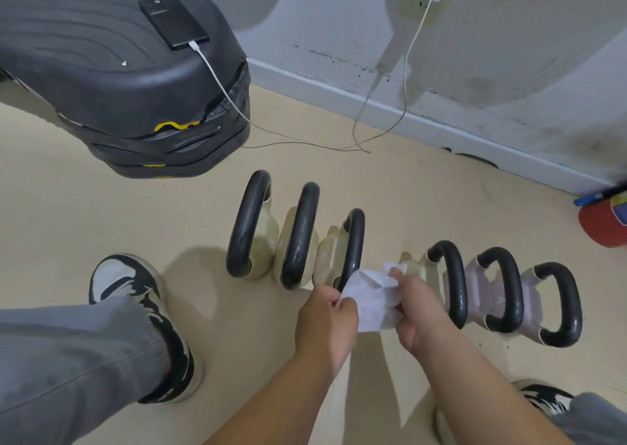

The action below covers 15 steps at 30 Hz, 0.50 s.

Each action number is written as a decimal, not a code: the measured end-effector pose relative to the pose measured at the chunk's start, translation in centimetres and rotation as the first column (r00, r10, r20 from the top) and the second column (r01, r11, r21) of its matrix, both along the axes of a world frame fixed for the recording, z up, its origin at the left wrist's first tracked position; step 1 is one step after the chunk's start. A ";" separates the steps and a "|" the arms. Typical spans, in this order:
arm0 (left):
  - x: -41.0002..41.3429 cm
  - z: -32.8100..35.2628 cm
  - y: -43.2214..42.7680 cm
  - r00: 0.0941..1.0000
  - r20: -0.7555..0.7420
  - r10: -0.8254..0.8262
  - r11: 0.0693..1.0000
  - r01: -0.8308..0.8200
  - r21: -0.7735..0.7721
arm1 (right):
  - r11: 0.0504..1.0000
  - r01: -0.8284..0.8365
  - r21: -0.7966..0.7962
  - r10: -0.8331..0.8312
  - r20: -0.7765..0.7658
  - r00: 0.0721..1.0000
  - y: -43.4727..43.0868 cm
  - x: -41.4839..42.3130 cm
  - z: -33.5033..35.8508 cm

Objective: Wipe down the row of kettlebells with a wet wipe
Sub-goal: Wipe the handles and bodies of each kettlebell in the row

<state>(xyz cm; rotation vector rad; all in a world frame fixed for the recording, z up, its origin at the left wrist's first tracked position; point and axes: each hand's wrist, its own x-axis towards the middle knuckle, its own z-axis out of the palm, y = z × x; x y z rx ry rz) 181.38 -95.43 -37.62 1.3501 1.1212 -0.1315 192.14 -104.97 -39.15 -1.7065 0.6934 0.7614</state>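
4 cream kettlebells (266,231) & 2 pale lilac kettlebells (475,281), all had black handles. The wipe (373,302) was white. The step platform (101,71) was black w/ yellow lettering; trousers (68,360) grey, sneaker (135,285) blk/white, floor (84,207) beige.

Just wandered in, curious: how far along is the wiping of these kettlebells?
Done: uncertain; only the second kettlebell's handle glints as if damp. In hand: the left hand and right hand both pinch the wet wipe, held by the third kettlebell, apparently being refolded. Left: likely the fourth kettlebell and the two lilac kettlebells, which show no sign of wiping.
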 end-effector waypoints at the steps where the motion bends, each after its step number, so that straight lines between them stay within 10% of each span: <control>1: 0.1 0.0 0.1 1.000 0.003 0.025 0.999 -0.025 0.019 | 0.998 0.047 -0.045 -0.044 0.064 0.997 0.5 0.9 0.4; 6: 1.5 -0.2 0.6 0.996 0.047 0.071 0.996 -0.073 0.053 | 0.983 0.124 -0.137 -0.074 0.325 0.943 2.5 4.4 2.4; 15: 1.9 -1.2 0.8 0.993 0.022 0.113 0.993 -0.113 0.028 | 0.957 -0.037 0.288 0.083 -0.152 0.985 6.7 3.9 0.0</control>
